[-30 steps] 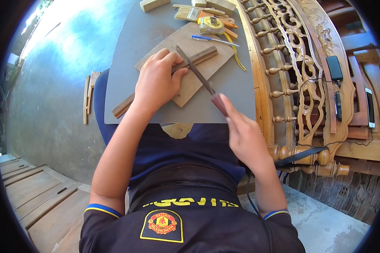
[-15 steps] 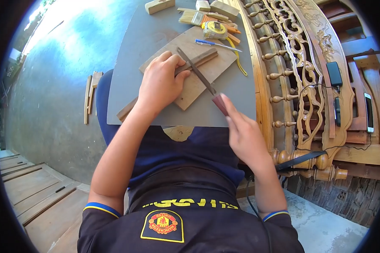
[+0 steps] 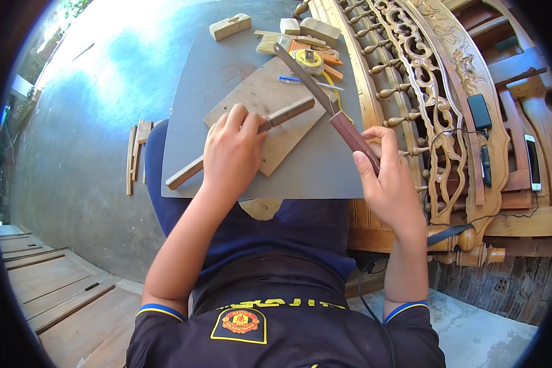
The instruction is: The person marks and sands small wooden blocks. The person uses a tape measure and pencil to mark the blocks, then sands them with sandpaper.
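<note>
My left hand is closed around a narrow wooden strip, which lies slantwise over a flat wooden board. One end of the strip sticks out toward the lower left, over the grey tabletop. In my right hand is a file, gripped by its reddish-brown handle. Its long dark blade points up and to the left, apart from the strip. Under the blade lie part of a tape measure and a blue pen.
A paintbrush and several wood blocks, one a pale block, rest at the table's far side. Carved wooden furniture with turned spindles borders the right, with a white phone on it. Wood pieces lie left on the floor.
The file has lifted off the strip and moved up and right with my right hand. My left hand keeps its hold on the strip, whose angle is slightly flatter. The camera view has shifted a little.
</note>
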Demonstrator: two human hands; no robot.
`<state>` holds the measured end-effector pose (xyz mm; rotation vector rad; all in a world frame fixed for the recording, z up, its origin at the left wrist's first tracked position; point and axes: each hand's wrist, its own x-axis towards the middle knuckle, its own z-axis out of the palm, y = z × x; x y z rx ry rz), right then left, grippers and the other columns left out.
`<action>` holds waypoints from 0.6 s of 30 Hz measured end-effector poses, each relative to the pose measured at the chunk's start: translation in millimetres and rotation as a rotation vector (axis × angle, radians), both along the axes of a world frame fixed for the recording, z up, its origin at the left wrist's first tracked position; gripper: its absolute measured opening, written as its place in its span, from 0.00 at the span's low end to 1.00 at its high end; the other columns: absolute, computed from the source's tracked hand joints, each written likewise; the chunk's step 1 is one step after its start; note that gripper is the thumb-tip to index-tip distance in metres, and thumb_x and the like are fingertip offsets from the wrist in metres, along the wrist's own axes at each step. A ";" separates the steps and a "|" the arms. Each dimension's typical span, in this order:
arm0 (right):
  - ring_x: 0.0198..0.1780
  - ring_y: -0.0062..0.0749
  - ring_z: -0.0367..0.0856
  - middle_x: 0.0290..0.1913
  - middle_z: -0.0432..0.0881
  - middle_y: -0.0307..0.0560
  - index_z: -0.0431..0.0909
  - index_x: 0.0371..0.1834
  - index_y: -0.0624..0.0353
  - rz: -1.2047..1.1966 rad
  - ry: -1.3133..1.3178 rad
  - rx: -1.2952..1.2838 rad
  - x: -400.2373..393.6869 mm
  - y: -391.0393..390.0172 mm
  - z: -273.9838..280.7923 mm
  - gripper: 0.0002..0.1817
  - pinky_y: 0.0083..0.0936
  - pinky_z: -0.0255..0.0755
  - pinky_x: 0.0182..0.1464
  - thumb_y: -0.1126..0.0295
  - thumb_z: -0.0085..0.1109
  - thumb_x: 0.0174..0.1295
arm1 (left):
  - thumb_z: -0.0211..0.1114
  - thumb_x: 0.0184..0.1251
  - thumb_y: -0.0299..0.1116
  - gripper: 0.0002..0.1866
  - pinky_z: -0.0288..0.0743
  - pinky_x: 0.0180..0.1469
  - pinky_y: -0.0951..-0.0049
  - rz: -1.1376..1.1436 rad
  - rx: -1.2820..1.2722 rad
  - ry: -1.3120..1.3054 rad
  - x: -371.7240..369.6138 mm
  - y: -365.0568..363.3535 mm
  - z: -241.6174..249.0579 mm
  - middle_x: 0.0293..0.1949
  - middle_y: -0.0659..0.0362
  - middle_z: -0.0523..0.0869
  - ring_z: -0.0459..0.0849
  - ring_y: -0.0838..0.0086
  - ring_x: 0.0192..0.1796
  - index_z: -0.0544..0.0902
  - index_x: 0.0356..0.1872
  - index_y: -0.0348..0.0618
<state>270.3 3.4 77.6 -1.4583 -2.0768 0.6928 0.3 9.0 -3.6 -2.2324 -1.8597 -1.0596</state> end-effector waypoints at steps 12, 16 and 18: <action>0.62 0.49 0.84 0.59 0.86 0.50 0.82 0.65 0.54 0.173 -0.328 0.637 -43.9 67.2 -37.9 0.19 0.43 0.79 0.65 0.72 0.64 0.72 | 0.76 0.59 0.24 0.10 0.78 0.41 0.67 -0.163 0.188 0.071 -40.7 -61.6 27.3 0.36 0.60 0.79 0.83 0.69 0.38 0.90 0.41 0.43; 0.61 0.49 0.84 0.56 0.86 0.50 0.83 0.65 0.55 0.370 -0.069 0.625 -61.2 29.7 -15.9 0.22 0.45 0.75 0.69 0.75 0.65 0.66 | 0.75 0.57 0.24 0.13 0.78 0.41 0.68 -0.226 0.162 0.069 -34.6 -70.2 35.5 0.37 0.60 0.80 0.84 0.69 0.38 0.91 0.45 0.41; 0.57 0.47 0.85 0.53 0.86 0.48 0.84 0.62 0.55 0.450 -0.100 0.598 -68.3 5.3 -11.0 0.21 0.47 0.74 0.67 0.75 0.66 0.64 | 0.74 0.58 0.24 0.13 0.78 0.41 0.68 -0.254 0.153 0.055 -30.9 -73.5 40.4 0.38 0.59 0.81 0.84 0.69 0.38 0.91 0.46 0.40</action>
